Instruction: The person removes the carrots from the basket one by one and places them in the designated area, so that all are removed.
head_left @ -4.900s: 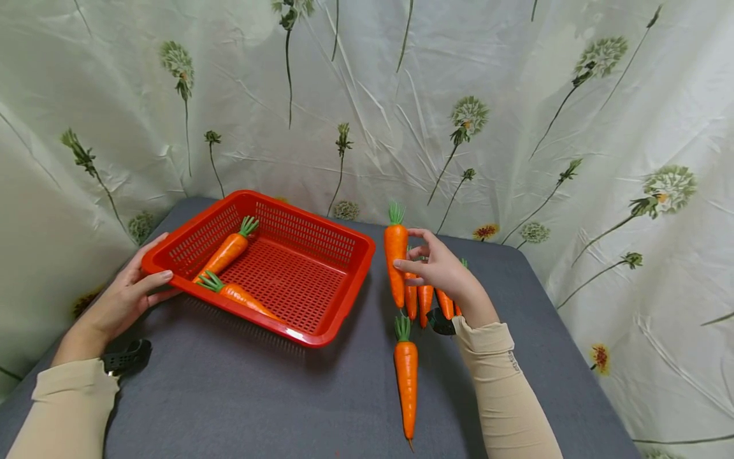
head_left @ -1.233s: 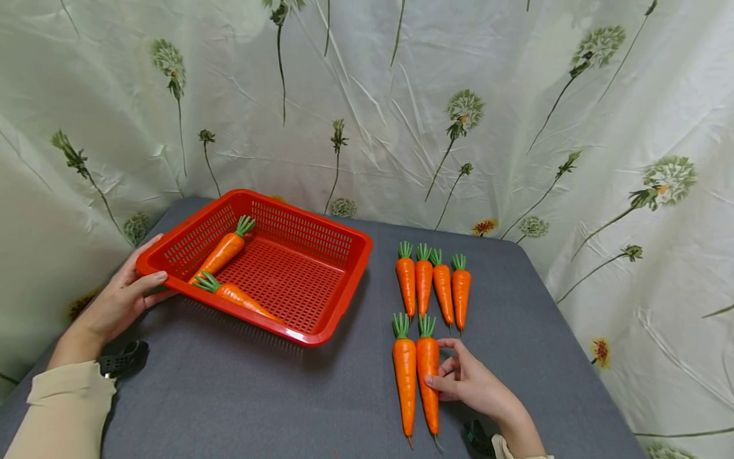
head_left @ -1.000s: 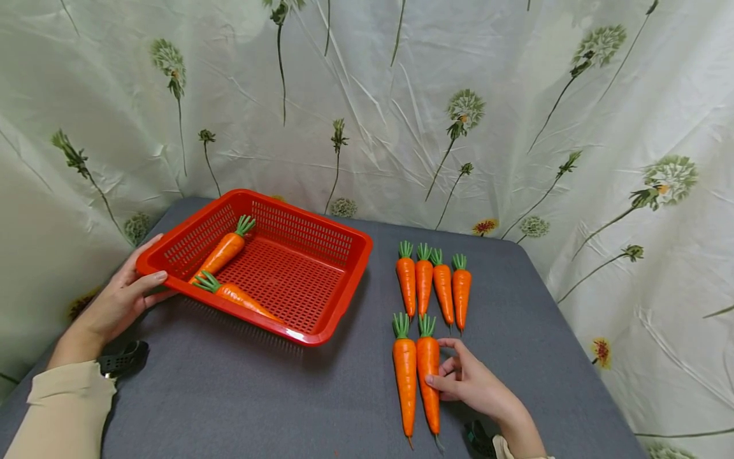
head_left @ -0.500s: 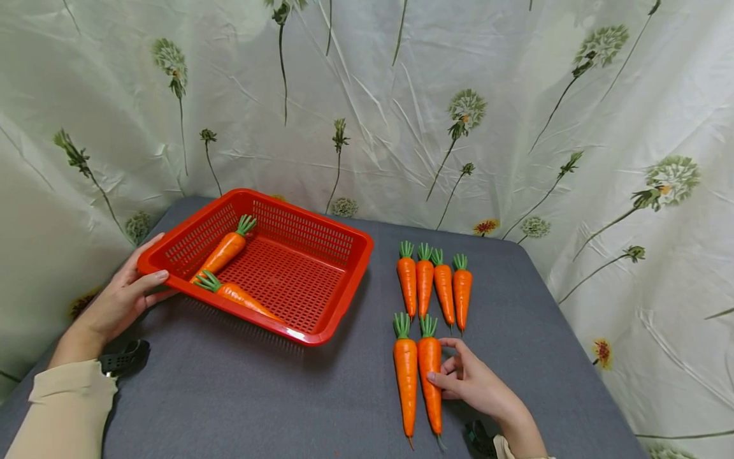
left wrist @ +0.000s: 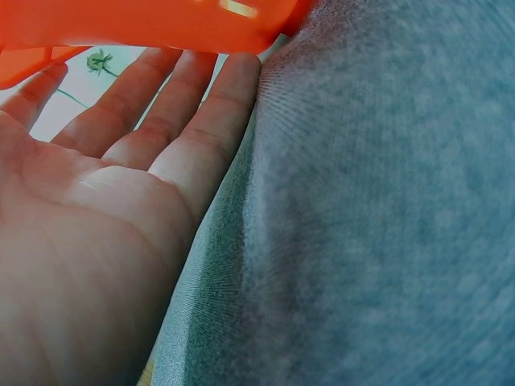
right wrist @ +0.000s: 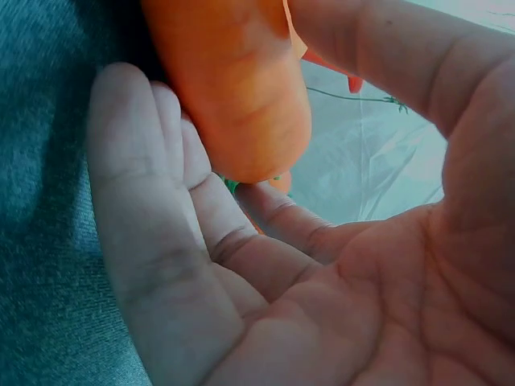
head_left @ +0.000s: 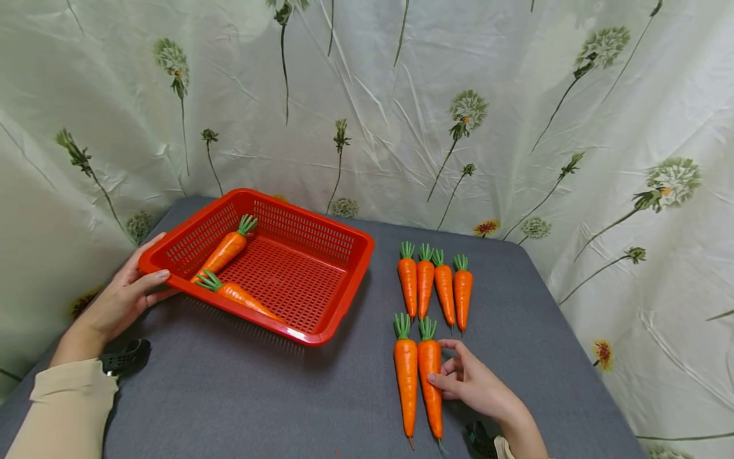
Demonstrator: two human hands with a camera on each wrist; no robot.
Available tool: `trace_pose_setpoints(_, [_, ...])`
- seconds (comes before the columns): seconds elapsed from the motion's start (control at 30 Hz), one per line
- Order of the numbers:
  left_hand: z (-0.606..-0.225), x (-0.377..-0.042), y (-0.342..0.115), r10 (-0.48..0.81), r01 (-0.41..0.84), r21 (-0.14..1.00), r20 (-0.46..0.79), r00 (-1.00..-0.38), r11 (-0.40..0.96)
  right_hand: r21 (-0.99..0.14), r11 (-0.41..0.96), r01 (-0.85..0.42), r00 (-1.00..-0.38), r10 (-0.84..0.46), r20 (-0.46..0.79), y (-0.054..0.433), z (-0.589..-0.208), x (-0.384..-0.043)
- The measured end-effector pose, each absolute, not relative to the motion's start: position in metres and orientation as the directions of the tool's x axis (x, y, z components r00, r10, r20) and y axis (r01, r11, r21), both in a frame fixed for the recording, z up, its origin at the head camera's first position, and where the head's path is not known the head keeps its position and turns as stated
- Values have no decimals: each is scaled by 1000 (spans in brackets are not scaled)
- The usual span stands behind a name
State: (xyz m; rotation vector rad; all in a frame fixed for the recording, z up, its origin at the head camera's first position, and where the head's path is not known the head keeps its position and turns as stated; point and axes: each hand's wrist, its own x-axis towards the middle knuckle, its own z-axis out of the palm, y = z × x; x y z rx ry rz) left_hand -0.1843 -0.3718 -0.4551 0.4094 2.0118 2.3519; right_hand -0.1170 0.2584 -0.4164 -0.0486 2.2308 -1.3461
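The left hand (head_left: 126, 290) holds the near left corner of a red plastic basket (head_left: 327, 341), with the thumb at the rim. In the left wrist view its fingers (left wrist: 205, 145) extend against the basket's side (left wrist: 145, 24). Two carrots lie in the basket: one (head_left: 223, 252) along the left wall, another (head_left: 246, 298) along the near wall. At the right, the right hand (head_left: 473, 382) pinches a carrot (head_left: 429, 363) between thumb and fingers; the right wrist view shows that carrot (right wrist: 241, 96) between them. Just left of it lies another carrot (head_left: 406, 376), tops level.
Several carrots (head_left: 443, 287) lie in a row farther back, green tops away from the person. Everything rests on a grey cloth-covered table (head_left: 258, 395). A pale curtain (head_left: 367, 95) with dandelion prints hangs behind the table's far edge.
Since the oldest frame, the right hand has brought its carrot from above the back row down to the table, beside the front carrot. Over the last second, almost nothing moves. The left hand stays.
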Motion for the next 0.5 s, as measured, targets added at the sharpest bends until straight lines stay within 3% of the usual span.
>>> trace_pose_setpoints(0.5, [-455,-184,-372,194,155,974,186,-963,-163,-825,514,234,-867,-274,-416,257,-417,-120])
